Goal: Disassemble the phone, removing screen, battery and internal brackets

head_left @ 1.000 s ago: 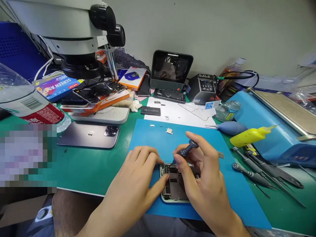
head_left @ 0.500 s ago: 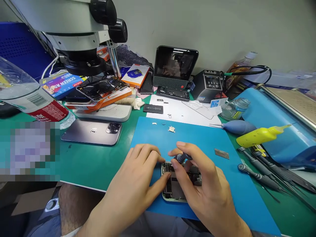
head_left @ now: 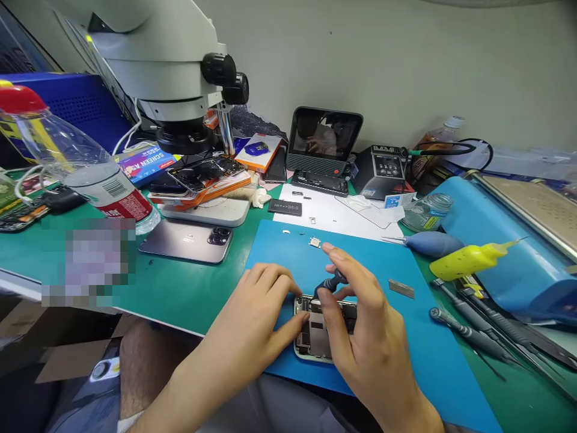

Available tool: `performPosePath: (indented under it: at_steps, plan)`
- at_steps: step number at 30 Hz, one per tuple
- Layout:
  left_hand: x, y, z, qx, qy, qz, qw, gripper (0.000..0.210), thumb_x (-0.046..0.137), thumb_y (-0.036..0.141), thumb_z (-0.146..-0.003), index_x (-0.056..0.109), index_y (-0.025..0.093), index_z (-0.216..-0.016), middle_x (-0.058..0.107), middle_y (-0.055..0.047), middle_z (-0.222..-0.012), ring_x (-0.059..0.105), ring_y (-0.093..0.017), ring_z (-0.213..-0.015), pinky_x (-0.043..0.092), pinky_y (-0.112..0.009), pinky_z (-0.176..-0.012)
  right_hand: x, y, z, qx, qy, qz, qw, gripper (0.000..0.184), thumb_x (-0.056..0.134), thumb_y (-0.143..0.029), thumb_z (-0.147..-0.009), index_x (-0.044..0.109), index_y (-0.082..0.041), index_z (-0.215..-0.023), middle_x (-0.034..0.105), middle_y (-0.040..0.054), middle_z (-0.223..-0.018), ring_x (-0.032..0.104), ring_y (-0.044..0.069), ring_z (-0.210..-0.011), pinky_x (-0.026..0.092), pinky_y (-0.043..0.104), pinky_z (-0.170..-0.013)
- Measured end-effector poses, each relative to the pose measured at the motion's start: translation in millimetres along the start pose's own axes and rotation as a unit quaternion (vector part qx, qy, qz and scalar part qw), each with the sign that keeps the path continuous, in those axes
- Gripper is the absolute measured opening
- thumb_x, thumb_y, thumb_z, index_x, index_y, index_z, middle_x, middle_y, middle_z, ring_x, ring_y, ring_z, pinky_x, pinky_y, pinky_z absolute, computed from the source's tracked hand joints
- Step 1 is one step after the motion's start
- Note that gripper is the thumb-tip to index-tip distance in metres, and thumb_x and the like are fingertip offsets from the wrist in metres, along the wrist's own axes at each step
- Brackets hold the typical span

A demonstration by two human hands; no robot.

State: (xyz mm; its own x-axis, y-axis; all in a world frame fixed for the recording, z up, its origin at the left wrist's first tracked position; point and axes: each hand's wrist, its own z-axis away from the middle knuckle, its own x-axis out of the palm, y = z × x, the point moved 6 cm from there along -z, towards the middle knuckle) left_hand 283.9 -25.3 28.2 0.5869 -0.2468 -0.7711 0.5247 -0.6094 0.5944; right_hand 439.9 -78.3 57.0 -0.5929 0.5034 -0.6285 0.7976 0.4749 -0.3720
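An opened phone (head_left: 319,338) with its inner parts bare lies on the blue mat (head_left: 274,252). My left hand (head_left: 255,316) grips the phone's left end, the thumb on its inside edge and the fingers along the far side. Between thumb and fingers of my right hand (head_left: 367,319) is a dark screwdriver (head_left: 328,284), tilted over the phone's upper part; its tip is hard to make out. A small metal part (head_left: 315,242) rests on the mat just beyond my right fingertips. The phone's right end is hidden by my right hand.
A purple-grey phone (head_left: 187,242) and a plastic bottle (head_left: 112,186) are at left, below a microscope (head_left: 180,78). A battery (head_left: 285,207) lies near white paper (head_left: 315,207). At right are a yellow bottle (head_left: 469,261), a blue blower (head_left: 435,243) and several tools (head_left: 469,331).
The head view has shifted, so the bench appears lower and more of its left side shows. My right index finger has extended farther beyond the screwdriver. My left hand keeps its hold on the phone.
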Motion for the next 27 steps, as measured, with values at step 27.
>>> performPosePath:
  at_steps: [27]
  plan:
    - [-37.6, 4.7, -60.9, 0.008, 0.043, -0.072, 0.996, 0.012, 0.070, 0.022, -0.111, 0.077, 0.024, -0.102, 0.080, -0.001, -0.111, 0.069, -0.025, -0.107, 0.053, -0.038, -0.091, -86.6, 36.8, 24.7, 0.198, 0.379, -0.163, 0.889, 0.058, 0.083, -0.021, -0.098, 0.063, -0.035, -0.152, 0.078, 0.0040, -0.101, 0.078, 0.024, -0.084, 0.064, 0.034, -0.060]
